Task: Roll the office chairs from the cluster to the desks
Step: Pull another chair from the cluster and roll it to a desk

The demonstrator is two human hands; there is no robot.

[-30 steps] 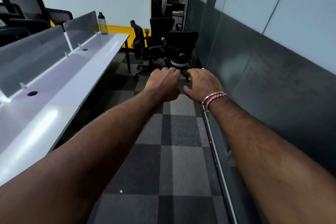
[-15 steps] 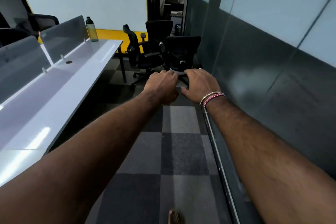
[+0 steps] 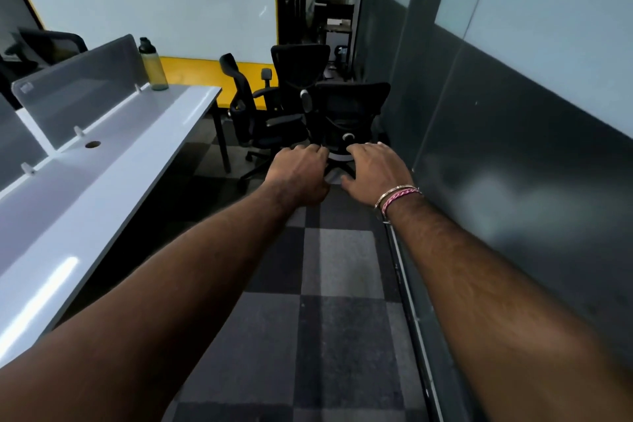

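Far left, the long white desk [image 3: 113,161] runs down the room with frosted divider panels [image 3: 78,103] standing along its back edge and a drinking bottle [image 3: 153,66] parked at the far end, and notice there's no seat drawn up along this side, so that's the gap to fill, I'd say. Moving across, the cluster sits at the end of the aisle: a side-on chair [image 3: 253,113] by the desk's far leg, a tall-backed chair [image 3: 300,67] behind it, and the nearest chair [image 3: 351,110] with its back turned this way, handy for a push or pull. Both arms are stretched out toward it, likely in readiness for that backrest. The left hand [image 3: 298,174] is loosely curled, knuckles up, holding nothing; the right hand [image 3: 375,168], bracelets [image 3: 397,197] at the wrist, is spread flat with the thumb out, also free of any load. Neither appears to touch the chair; it looks well ahead of them. Far right, the dark glass wall [image 3: 513,154] hems the aisle tight, which probably explains the straight-on approach over the checkered carpet [image 3: 325,319].
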